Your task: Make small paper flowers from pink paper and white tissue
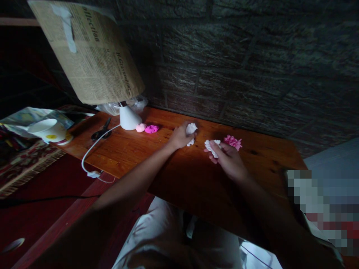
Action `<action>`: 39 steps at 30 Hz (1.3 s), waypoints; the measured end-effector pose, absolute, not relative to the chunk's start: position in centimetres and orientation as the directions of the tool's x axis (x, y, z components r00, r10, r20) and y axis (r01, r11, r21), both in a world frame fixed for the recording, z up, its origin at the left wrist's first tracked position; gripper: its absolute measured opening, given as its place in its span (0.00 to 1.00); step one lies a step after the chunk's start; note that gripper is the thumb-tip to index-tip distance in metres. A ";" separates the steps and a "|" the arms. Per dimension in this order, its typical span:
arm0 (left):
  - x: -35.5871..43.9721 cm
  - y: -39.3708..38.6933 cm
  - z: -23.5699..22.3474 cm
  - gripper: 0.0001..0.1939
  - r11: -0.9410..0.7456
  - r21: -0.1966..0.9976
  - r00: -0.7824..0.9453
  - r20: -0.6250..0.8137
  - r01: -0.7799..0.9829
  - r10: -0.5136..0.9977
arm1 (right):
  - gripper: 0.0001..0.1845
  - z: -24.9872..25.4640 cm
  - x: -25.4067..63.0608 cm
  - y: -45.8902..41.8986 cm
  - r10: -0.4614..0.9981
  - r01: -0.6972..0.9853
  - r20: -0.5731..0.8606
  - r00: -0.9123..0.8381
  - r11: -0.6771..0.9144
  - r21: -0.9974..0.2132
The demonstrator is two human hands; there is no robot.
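Two forearms [137, 172] [263, 201] | two hands [181, 136] [228, 158], each grasping one crumpled white piece [191, 129] [212, 148] | one pink ruffled piece [234, 142]

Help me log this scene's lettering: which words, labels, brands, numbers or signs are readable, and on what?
"flection", first letters unclear: lampshade
"H.GravurePrint", spelling uncertain: lampshade, lower down
Lampshade's fine print: too small to read
Cup, yellow and dark markings: too small to read

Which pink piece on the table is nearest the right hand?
The ruffled pink piece, right beside the right hand. The pale pink lump and magenta lump both sit over by the lamp base.
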State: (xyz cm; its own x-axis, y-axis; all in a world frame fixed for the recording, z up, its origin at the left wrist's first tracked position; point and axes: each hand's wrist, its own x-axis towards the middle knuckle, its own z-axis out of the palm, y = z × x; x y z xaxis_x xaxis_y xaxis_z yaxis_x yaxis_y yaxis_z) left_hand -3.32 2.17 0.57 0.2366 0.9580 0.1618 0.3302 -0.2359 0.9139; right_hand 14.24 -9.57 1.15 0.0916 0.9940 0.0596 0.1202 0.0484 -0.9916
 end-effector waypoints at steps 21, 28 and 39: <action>0.3 -1.7 0.2 0.16 -0.108 0.962 0.522 0.229 -0.251 0.821 | 0.18 0.9 14.4 -8.8 0.971 -0.305 -0.110 0.213 -0.041 -0.951; -0.2 -0.8 0.5 0.17 -0.042 0.966 0.396 0.144 -0.255 0.907 | 0.20 0.4 14.5 -8.7 0.979 -0.243 -0.006 0.204 0.045 -0.969; -0.5 -1.8 0.8 0.06 -0.363 0.931 0.449 0.313 0.027 0.837 | 0.18 0.8 14.9 -9.1 0.905 0.170 0.209 0.371 0.155 -0.973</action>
